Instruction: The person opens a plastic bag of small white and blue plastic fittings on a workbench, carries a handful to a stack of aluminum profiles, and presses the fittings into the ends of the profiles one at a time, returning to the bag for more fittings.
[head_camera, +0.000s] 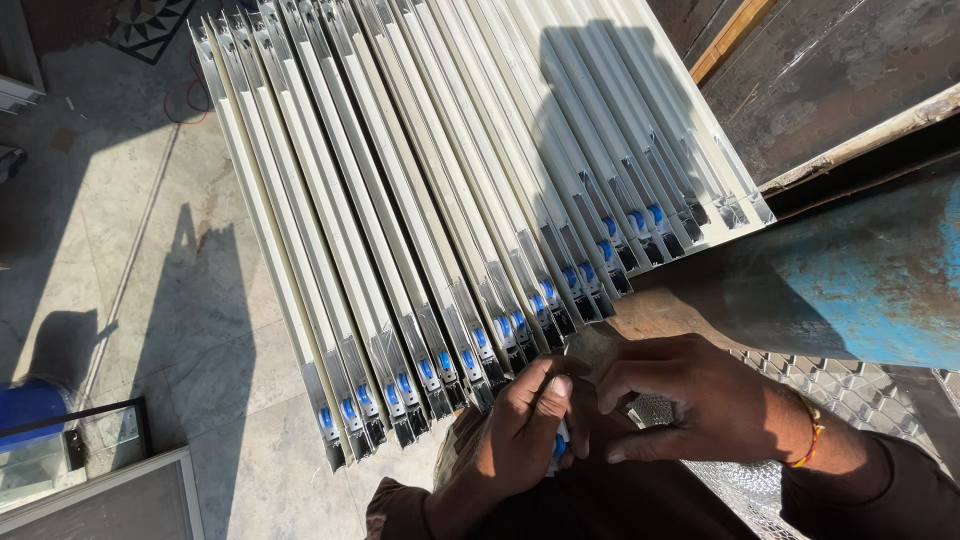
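Hands met below profile ends (500, 330): left hand (525, 430) pinched blue clip (560, 445), right hand (700, 405) curled, empty, beside it.

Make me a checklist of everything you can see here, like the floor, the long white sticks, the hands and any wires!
Surface: pale stone floor, sunlit, with shadows across it.
Job's things: long cream metal frame bars lie side by side in a fanned row, each with a blue end piece at the near end.
Clutter: framed glass panes at lower left.
Grippers: left hand pinches a small blue-and-white piece; right hand rests beside it, fingers curled, with a thread band on the wrist.
Cables: thin red wire on the floor at upper left.
Surroundings: rusty blue metal drum at right, metal mesh below it.
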